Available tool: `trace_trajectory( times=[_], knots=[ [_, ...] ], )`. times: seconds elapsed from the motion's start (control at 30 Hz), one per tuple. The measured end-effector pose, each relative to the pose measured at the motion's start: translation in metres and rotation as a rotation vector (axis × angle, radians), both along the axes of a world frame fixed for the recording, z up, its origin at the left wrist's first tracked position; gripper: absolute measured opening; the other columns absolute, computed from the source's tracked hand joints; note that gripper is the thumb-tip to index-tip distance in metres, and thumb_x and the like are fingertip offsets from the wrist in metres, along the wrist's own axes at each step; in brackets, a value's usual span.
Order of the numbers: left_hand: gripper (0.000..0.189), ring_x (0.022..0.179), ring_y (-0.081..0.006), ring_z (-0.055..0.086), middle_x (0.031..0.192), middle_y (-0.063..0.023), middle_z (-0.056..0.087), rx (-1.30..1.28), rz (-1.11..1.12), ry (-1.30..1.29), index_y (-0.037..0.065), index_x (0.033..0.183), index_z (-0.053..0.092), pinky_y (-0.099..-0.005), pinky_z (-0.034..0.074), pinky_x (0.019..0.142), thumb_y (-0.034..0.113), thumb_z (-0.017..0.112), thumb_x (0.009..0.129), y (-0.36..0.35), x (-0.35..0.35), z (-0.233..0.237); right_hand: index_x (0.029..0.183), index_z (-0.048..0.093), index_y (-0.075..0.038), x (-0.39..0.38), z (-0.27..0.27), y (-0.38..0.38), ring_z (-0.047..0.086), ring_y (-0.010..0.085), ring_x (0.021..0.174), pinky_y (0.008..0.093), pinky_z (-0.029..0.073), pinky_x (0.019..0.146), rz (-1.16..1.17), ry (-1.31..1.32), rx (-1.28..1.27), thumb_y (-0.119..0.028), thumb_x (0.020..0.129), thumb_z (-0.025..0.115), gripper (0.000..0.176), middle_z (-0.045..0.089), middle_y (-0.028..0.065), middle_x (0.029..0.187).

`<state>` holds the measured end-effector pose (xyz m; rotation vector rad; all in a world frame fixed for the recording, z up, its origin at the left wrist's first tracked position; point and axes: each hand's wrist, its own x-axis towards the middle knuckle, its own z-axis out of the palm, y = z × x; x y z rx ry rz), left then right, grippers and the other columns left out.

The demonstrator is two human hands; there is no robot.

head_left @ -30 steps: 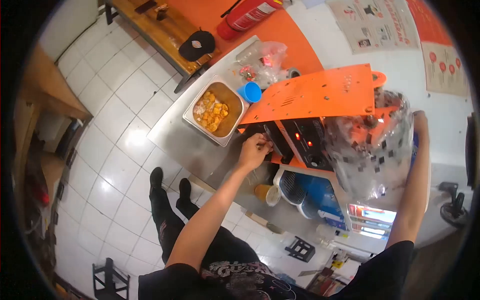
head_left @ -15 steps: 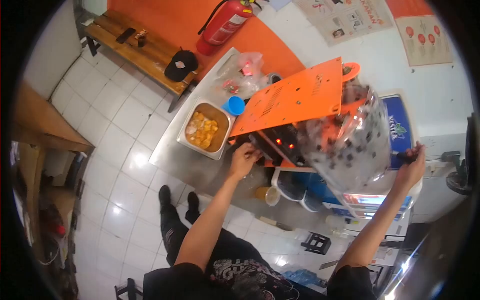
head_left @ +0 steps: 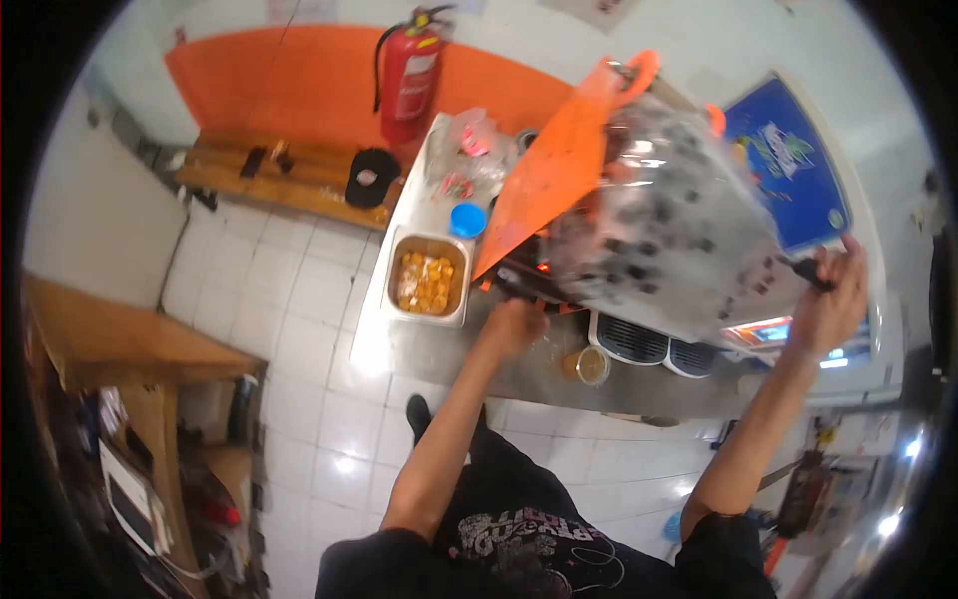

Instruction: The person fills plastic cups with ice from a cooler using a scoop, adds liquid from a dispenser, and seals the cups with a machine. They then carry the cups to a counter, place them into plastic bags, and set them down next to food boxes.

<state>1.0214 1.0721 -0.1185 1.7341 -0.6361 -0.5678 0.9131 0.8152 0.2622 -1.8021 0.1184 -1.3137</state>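
An orange machine (head_left: 549,165) with a red light and a dark lower part stands on the metal counter (head_left: 439,354). In front of it, clear plastic film (head_left: 659,225) with dark printed marks covers much of its right side. My left hand (head_left: 514,327) is closed at the machine's lower front, beside a black part (head_left: 529,283); blur hides what its fingers hold. Out to the right, my right hand (head_left: 836,299) grips a black handle (head_left: 806,272) at the film's right edge. A cup of tan contents (head_left: 589,365) stands on the counter between my hands.
Left of the machine are a metal pan (head_left: 399,311) of orange-yellow pieces, a blue cup (head_left: 466,220) and plastic bags (head_left: 479,150). A blue-lidded cooler (head_left: 788,165) stands behind at right. Beyond are a bench (head_left: 299,195), a black cap (head_left: 372,178) and a fire extinguisher (head_left: 407,85).
The camera view has shifted, and the counter now appears more level. The film spreads wider across the machine's front. My right hand stays on the black handle; my left hand remains near the machine's lower front.
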Motion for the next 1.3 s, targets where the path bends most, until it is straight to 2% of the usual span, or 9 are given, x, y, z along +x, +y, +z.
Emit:
trace_trajectory(
  times=[0.13, 0.2, 0.27, 0.4, 0.53, 0.7, 1.0, 1.13, 1.3],
  knots=[
    [0.038, 0.101, -0.0308, 0.075, 0.103, -0.0152, 0.076, -0.059, -0.309, -0.293, 0.007, 0.120, 0.074, -0.0424, 0.058, 0.090, 0.027, 0.085, 0.089, 0.056, -0.033, 0.282, 0.118, 0.072, 0.004, 0.021, 0.000, 0.019, 0.055, 0.0082, 0.072, 0.0246, 0.046, 0.072, -0.165, -0.024, -0.048, -0.029, 0.114, 0.055, 0.037, 0.061, 0.0010, 0.076],
    [0.069, 0.127, -0.0353, 0.065, 0.128, -0.0166, 0.069, -0.279, -0.120, -1.052, 0.015, 0.140, 0.066, -0.0502, 0.049, 0.110, 0.036, 0.091, 0.079, 0.034, -0.034, 0.334, 0.116, 0.074, 0.003, 0.024, 0.005, 0.025, 0.053, 0.0067, 0.069, 0.0229, 0.044, 0.069, -0.127, -0.019, -0.014, -0.030, 0.114, 0.056, 0.037, 0.058, -0.0006, 0.073],
    [0.086, 0.136, -0.0371, 0.056, 0.140, -0.0164, 0.061, -0.122, -0.087, -1.245, 0.019, 0.148, 0.058, -0.0562, 0.041, 0.117, 0.042, 0.094, 0.073, -0.005, -0.016, 0.362, 0.118, 0.074, 0.001, 0.026, 0.006, 0.021, 0.051, 0.0056, 0.068, 0.0229, 0.043, 0.067, -0.060, -0.026, 0.024, -0.028, 0.115, 0.053, 0.035, 0.056, -0.0023, 0.073],
    [0.123, 0.148, -0.0400, 0.043, 0.157, -0.0173, 0.045, 0.218, -0.078, -1.443, 0.030, 0.164, 0.041, -0.0689, 0.022, 0.126, 0.054, 0.097, 0.058, -0.057, 0.017, 0.355, 0.121, 0.072, 0.000, 0.024, 0.008, 0.036, 0.050, 0.0045, 0.068, 0.0225, 0.042, 0.066, -0.002, -0.146, 0.093, -0.025, 0.115, 0.051, 0.034, 0.055, -0.0035, 0.073],
    [0.126, 0.149, -0.0448, 0.042, 0.159, -0.0170, 0.046, 0.212, -0.207, -1.370, 0.028, 0.162, 0.043, -0.0713, 0.030, 0.121, 0.058, 0.098, 0.053, -0.065, 0.023, 0.352, 0.120, 0.069, 0.004, -0.027, -0.028, 0.082, 0.050, 0.0104, 0.069, 0.0277, 0.044, 0.066, -0.125, -0.104, 0.149, -0.012, 0.114, 0.049, 0.026, 0.054, 0.0010, 0.076],
    [0.127, 0.142, -0.0412, 0.052, 0.152, -0.0173, 0.055, 0.152, -0.389, -1.304, 0.017, 0.160, 0.046, -0.0581, 0.037, 0.120, 0.074, 0.089, 0.055, -0.071, 0.028, 0.359, 0.093, 0.067, 0.001, -0.119, -0.218, 0.146, 0.060, 0.0237, 0.072, 0.0522, 0.056, 0.079, -0.061, -0.263, -0.022, -0.005, 0.100, 0.055, 0.015, 0.063, 0.0097, 0.076],
    [0.136, 0.141, -0.0423, 0.053, 0.154, -0.0218, 0.054, 0.215, -0.475, -1.260, 0.008, 0.161, 0.041, -0.0527, 0.045, 0.115, 0.069, 0.095, 0.052, -0.092, 0.027, 0.368, 0.102, 0.073, -0.001, -0.130, -0.231, 0.142, 0.067, 0.0271, 0.089, 0.0514, 0.053, 0.105, -0.018, -0.230, 0.073, 0.007, 0.086, 0.067, 0.018, 0.068, 0.0095, 0.089],
    [0.135, 0.142, -0.0424, 0.053, 0.155, -0.0223, 0.053, 0.215, -0.498, -1.208, 0.004, 0.160, 0.040, -0.0522, 0.045, 0.116, 0.064, 0.098, 0.053, -0.095, 0.024, 0.372, 0.098, 0.073, -0.002, -0.128, -0.222, 0.138, 0.068, 0.0256, 0.084, 0.0521, 0.053, 0.105, -0.004, -0.266, 0.085, 0.006, 0.081, 0.066, 0.021, 0.069, 0.0075, 0.083],
    [0.133, 0.139, -0.0442, 0.054, 0.150, -0.0250, 0.057, 0.210, -0.461, -1.278, 0.002, 0.156, 0.046, -0.0528, 0.045, 0.115, 0.064, 0.098, 0.051, -0.094, 0.027, 0.374, 0.093, 0.068, 0.001, -0.094, -0.209, 0.117, 0.066, 0.0294, 0.069, 0.0459, 0.059, 0.072, -0.198, -0.376, -0.173, 0.011, 0.084, 0.060, 0.015, 0.067, 0.0115, 0.079]
  ],
)
